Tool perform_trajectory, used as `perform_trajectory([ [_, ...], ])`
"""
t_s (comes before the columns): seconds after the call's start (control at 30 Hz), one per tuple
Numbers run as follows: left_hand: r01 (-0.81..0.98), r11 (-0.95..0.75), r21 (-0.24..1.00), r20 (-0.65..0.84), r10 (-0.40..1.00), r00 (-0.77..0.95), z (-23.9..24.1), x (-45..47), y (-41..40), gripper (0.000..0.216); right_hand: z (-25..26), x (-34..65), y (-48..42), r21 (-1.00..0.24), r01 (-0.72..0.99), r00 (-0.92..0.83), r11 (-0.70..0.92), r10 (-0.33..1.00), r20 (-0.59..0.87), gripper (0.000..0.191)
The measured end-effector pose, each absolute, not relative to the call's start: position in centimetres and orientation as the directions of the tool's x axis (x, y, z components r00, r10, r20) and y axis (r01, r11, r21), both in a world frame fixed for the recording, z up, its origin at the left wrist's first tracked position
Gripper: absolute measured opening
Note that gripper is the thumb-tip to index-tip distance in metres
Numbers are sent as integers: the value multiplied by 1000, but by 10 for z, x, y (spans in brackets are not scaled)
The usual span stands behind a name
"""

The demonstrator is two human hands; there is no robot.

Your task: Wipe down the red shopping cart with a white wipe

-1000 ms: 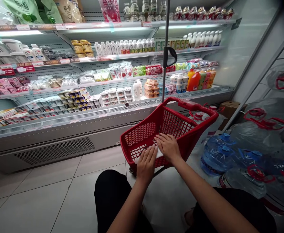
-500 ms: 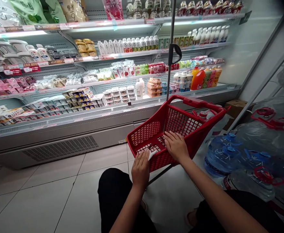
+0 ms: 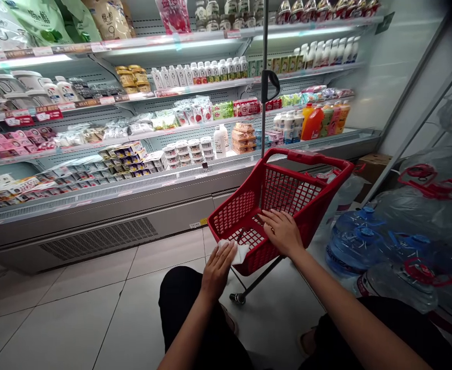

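A red plastic shopping cart (image 3: 256,261) with a lattice basket stands before my knees, its handle toward the fridge side. My left hand (image 3: 217,272) presses a folded white wipe (image 3: 240,253), a tissue or cloth, onto the near left corner of the basket rim. Part of the wipe is hidden under the fingers. My right hand (image 3: 283,232) lies over the near rim, fingers stretched out into the basket, palm against the edge. Beneath the basket, a caster wheel (image 3: 237,298) on a metal leg shows.
An open refrigerated case (image 3: 106,205) with several shelves of dairy goods and drinks runs along the back. Large water jugs (image 3: 351,241) stand close on the right. A grey pole (image 3: 265,46) with a black grip rises behind the cart. The floor (image 3: 71,318) is pale tile.
My left hand has slid left and slightly down along the rim with the wipe, which shows more now. The cart has shifted slightly, exposing its caster. My right hand stays on the rim.
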State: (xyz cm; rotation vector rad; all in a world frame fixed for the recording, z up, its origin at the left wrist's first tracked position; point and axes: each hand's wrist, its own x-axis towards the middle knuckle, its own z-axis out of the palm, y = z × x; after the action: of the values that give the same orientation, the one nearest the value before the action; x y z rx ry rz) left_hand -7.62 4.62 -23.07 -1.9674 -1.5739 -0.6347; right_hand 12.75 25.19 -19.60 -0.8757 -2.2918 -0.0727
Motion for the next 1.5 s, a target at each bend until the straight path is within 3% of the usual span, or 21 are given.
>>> perform_trajectory([
  [0.17, 982, -179, -67, 671, 720, 177, -245, -48, 55, 60, -197, 93, 213, -159, 646, -547, 746, 599, 585, 48],
  [0.27, 957, -282, -74, 631, 729, 264, -243, -65, 58, 60, -195, 91, 201, -147, 603, -582, 784, 559, 591, 52],
  [0.37, 972, -234, -25, 647, 738, 194, -234, -99, 65, 59, -193, 98, 203, -135, 568, -614, 812, 527, 588, 55],
  [0.47, 984, -177, 12, 629, 766, 130, -227, -115, 74, 54, -191, 101, 209, -141, 562, -622, 815, 528, 578, 54],
  [0.63, 975, -208, 81, 620, 776, 113, -223, -96, 79, 35, -189, 102, 218, -135, 550, -644, 824, 522, 559, 56],
  [0.8, 967, -228, 115, 645, 757, 102, -222, -77, 76, 29, -187, 108, 231, -144, 523, -680, 840, 514, 523, 58],
  [1.0, 957, -255, 138, 660, 744, 104, -231, -45, 71, 42, -197, 110, 254, -182, 582, -626, 793, 579, 522, 57],
  [1.13, 954, -300, -12, 623, 744, 241, -241, -27, 75, 56, -214, 106, 253, -264, 732, -388, 629, 703, 596, 57],
  [1.27, 929, -354, -109, 567, 745, 351, -240, -51, 80, 62, -226, 113, 243, -250, 730, -332, 636, 649, 684, 59],
  [1.5, 997, -78, 5, 680, 731, 54, -237, -85, 86, 70, -223, 112, 240, -286, 748, -306, 599, 693, 653, 61],
])
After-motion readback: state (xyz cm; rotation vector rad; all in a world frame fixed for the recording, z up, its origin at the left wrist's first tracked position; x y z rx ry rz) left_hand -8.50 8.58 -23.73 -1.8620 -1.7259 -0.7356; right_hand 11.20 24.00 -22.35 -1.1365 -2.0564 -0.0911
